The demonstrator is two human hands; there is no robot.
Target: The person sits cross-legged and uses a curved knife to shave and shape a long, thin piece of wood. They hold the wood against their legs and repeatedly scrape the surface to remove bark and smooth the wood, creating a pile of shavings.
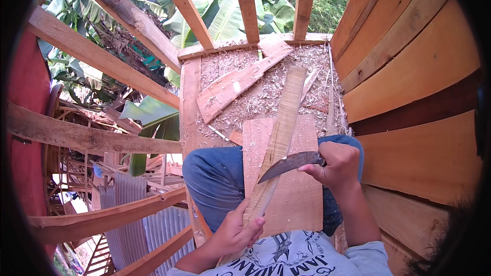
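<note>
My left hand (239, 230) is closed round the lower end of a long, narrow wooden slat (286, 117), which slants up and away from me to the right. In my right hand (337, 163) is the handle of a broad, dark-bladed knife (290, 164). Its blade lies across the slat below the middle, with the tip pointing left and toward me. Beneath the slat, a flat rectangular board (299, 194) rests over my lap between my bent knees. My right fingers hide most of the knife's handle.
Wood shavings (230, 66) cover the floor ahead, where a paddle-shaped wooden piece (235, 84) lies. Upright wooden bars (245, 5) and side rails (97, 138) enclose the front and left. A plank wall (414, 71) stands close on my right. Beyond the rails are banana leaves and corrugated sheets (128, 199).
</note>
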